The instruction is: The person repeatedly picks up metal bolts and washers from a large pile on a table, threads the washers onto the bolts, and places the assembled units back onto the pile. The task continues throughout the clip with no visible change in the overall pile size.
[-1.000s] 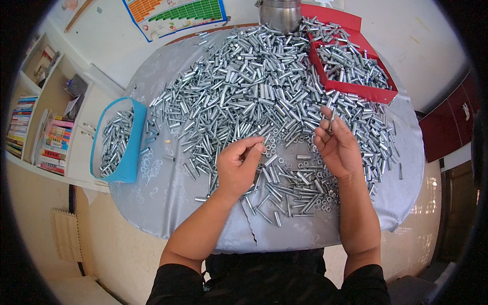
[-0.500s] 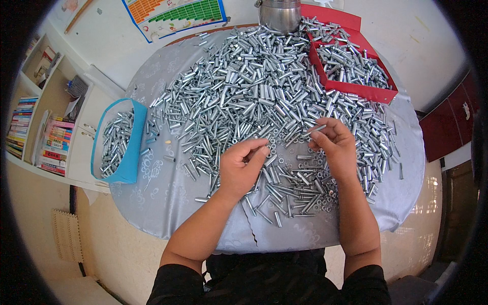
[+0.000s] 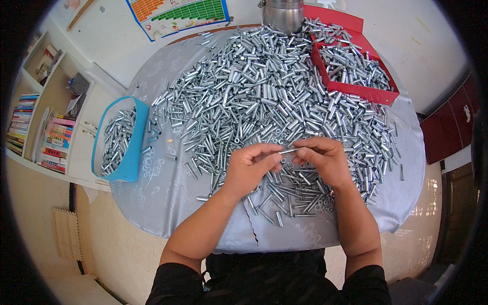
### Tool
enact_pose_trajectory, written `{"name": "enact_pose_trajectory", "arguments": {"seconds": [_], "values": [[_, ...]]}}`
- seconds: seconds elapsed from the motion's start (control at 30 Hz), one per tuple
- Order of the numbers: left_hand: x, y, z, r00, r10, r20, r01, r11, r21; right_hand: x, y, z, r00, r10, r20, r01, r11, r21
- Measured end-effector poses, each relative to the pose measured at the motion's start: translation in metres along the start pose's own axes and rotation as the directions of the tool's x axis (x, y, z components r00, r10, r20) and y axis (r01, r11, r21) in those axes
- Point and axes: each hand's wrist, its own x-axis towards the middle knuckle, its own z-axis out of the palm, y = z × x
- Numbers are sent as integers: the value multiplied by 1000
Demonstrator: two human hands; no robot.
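Pinched between the fingertips of both hands, a slim silver metal pin (image 3: 287,151) is held level, left hand (image 3: 250,170) at one end, right hand (image 3: 321,160) at the other, above the near edge of a heap of silver metal sleeves (image 3: 264,96). Left of the heap stands a blue plastic bin (image 3: 133,147); right of the heap's far side, a red tray (image 3: 378,94).

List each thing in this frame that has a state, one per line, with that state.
left hand: pinching one end of a small metal pin
right hand: pinching the pin's other end
metal pin: held level between both hands, above the table
blue bin: partly filled with metal parts
red tray: holding metal parts
pile of metal sleeves: loose, spread across the table
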Motion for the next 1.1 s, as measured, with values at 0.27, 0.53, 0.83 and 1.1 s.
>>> {"name": "enact_pose_trajectory", "arguments": {"seconds": [0.27, 0.53, 0.83, 1.1], "values": [[5, 0, -5, 990, 58, -129, -68, 995, -76, 4, -7, -22, 959, -190, 209, 279, 529, -801], [5, 1, -4, 986, 55, -157, -65, 996, -64, 3, -6, -12, 970, -221, 97, 213, 594, -776], [4, 1, -4, 986, 73, -147, -80, 996, -37, 7, -11, -7, 959, 17, -282, -20, 1000, -7], [4, 0, -4, 987, 77, -138, -87, 994, -67, 6, -5, -5, 979, -6, -206, 13, 999, 37]]}}
